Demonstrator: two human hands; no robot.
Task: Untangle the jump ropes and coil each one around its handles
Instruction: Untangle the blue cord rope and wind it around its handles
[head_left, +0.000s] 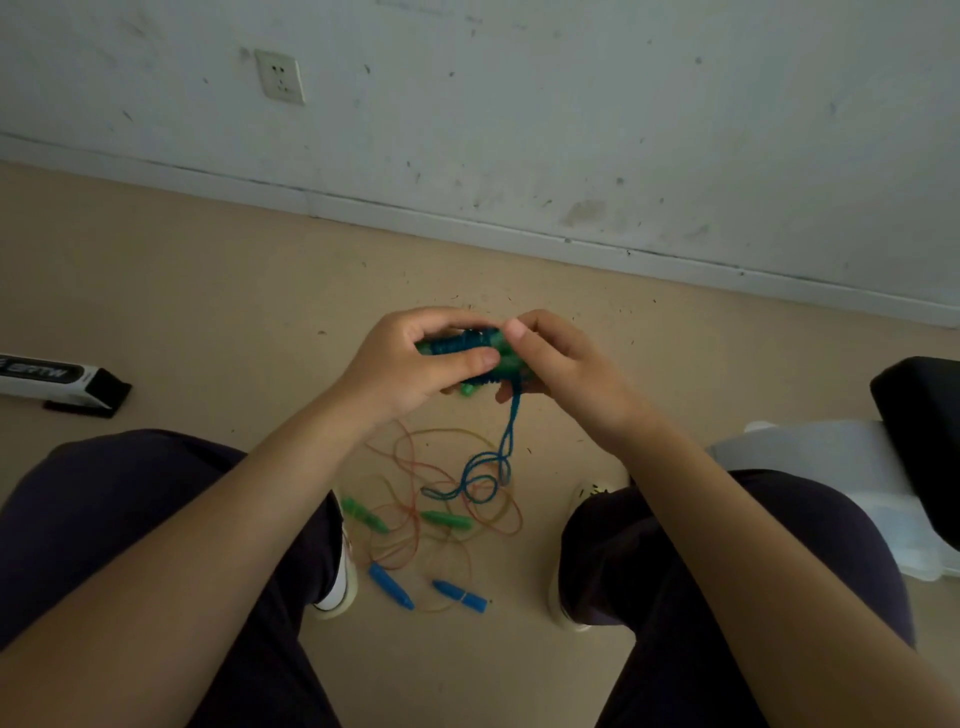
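- The left hand (410, 364) has its grip clamped on a pair of green handles (506, 358) with blue rope (462, 343) coiled around them.
- The right hand (556, 364) pinches the same bundle; its fingertips are hidden behind it.
- The rope's loose end (488, 467) hangs down to the floor (208, 312).
- Between the feet, thin orange ropes (405, 519) lie tangled with green handles (447, 519) and blue handles (392, 587).
- A white container (831, 467) at right is partly cut off; I cannot tell its contents.

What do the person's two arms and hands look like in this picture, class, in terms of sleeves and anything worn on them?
Both forearms are bare to the frame's edge: no sleeve shows on either. The left hand and the right hand wear no glove, and no ring, watch or bracelet is visible at the fingers or wrists. The fingernails look short and unpainted.
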